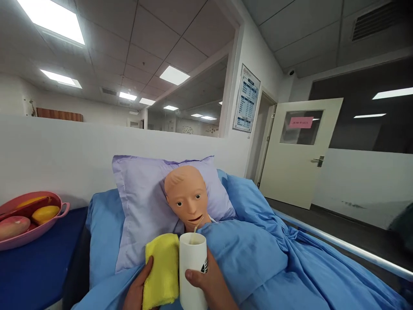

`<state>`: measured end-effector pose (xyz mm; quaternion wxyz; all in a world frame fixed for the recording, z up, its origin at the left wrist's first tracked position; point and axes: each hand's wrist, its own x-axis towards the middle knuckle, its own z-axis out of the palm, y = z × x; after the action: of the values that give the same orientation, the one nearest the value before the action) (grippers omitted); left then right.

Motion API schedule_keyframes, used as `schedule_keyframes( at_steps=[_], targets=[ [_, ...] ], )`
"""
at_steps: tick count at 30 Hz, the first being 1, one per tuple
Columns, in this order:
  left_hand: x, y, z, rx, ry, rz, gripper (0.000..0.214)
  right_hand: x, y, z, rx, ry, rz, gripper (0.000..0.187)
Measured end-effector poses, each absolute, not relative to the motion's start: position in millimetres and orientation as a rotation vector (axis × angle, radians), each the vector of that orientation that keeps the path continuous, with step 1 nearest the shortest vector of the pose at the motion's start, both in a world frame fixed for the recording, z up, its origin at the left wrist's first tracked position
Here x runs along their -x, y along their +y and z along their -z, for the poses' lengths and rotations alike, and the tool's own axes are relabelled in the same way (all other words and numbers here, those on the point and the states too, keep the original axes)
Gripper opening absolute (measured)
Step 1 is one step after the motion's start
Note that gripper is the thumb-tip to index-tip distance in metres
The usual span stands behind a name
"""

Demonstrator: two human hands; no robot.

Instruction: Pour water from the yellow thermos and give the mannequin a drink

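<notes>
A training manikin [187, 196] lies in a bed, its head on a lilac pillow [142, 202], a blue blanket [254, 254] up to its chin. My right hand [209, 284] grips a white cup [192, 269] just below the manikin's chin. A straw [195, 227] runs from the cup to the manikin's mouth. My left hand [138, 288] holds a folded yellow cloth [162, 269] next to the cup, on its left side.
A pink basin [48, 219] with fruit sits on a blue bedside surface [35, 267] at the left. A metal bed rail [348, 247] runs along the right. A white partition stands behind the bed; an open door [300, 150] is at the right.
</notes>
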<state>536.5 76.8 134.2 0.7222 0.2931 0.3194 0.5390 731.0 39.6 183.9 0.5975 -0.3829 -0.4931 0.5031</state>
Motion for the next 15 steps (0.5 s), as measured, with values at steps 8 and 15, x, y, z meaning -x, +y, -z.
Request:
schedule_keyframes(
  at_steps=[8,15],
  targets=[
    [-541.5,75.2,-106.1,-0.642,0.726,-1.211,0.09,-731.7,34.3,-186.1,0.868,-1.181,-1.212,0.078],
    [-554.9,75.1,-121.1,-0.311,0.622,-1.109,0.075,-735.8,38.3,-187.2,0.837,-1.174,-1.276,0.079]
  ],
)
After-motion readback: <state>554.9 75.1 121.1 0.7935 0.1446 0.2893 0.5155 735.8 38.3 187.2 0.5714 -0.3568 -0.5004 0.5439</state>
